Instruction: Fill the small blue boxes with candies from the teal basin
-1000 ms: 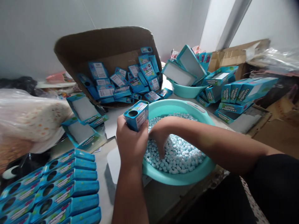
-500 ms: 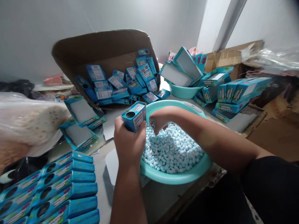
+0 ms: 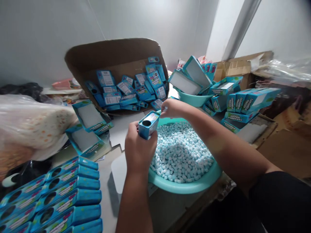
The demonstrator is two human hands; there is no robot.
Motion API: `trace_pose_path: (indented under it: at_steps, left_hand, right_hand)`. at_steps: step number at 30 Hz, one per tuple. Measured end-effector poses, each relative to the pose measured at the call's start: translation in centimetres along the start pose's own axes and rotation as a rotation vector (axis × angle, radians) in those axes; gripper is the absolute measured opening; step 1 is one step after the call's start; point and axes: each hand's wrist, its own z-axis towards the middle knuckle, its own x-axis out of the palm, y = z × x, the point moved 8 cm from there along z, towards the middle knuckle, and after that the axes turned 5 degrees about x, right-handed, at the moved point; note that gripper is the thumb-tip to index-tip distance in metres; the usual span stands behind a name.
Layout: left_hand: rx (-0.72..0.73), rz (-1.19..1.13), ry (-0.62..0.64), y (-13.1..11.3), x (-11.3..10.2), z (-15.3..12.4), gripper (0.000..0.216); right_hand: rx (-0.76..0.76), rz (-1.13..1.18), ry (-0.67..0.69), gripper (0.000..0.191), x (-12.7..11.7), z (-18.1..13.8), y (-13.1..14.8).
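Observation:
My left hand [image 3: 140, 147] is wrapped round a small blue tin [image 3: 148, 125], held upright with a dark round hole in its top. Just beyond the tin, my right hand [image 3: 170, 108] is closed in a pinch at the far rim of a turquoise basin [image 3: 184, 188]. A bit of pale candy [image 3: 165, 109] shows between its fingers. Below, the basin holds a heap of small white and light-blue candies [image 3: 182, 155]. The right forearm crosses over the basin's right side.
Rows of blue tins [image 3: 70, 194] stand at the lower left. A tilted cardboard box [image 3: 109, 53] behind holds many loose tins. Display trays [image 3: 89, 116] lie left of it; a second basin [image 3: 194, 99] with trays and stacked cartons [image 3: 252, 100] sits at the right.
My right hand has risen from the candies to above the basin's far rim, beside the tin. The left hand and tin have shifted slightly right and down in view.

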Motion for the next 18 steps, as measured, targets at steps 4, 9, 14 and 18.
trace_pose_path:
  at_steps: [4, 9, 14, 18]
  left_hand:
    - [0.022, 0.030, 0.164, -0.4, 1.2, -0.2, 0.031]
    - [0.071, 0.086, 0.355, -0.7, 2.6, -0.5, 0.025]
    - [0.090, 0.171, 0.451, -0.7, 3.4, -0.8, 0.024]
    - [0.123, 0.232, 0.528, -1.0, 4.0, -1.1, 0.023]
  right_hand:
    - [-0.035, 0.205, -0.087, 0.021, -1.0, -0.4, 0.4]
    - [-0.087, 0.474, -0.127, 0.025, -1.2, -1.0, 1.8]
    - [-0.162, 0.963, -0.110, 0.024, -0.4, -1.4, 3.4]
    - [-0.140, 1.420, 0.023, 0.032, 0.5, -2.1, 4.7]
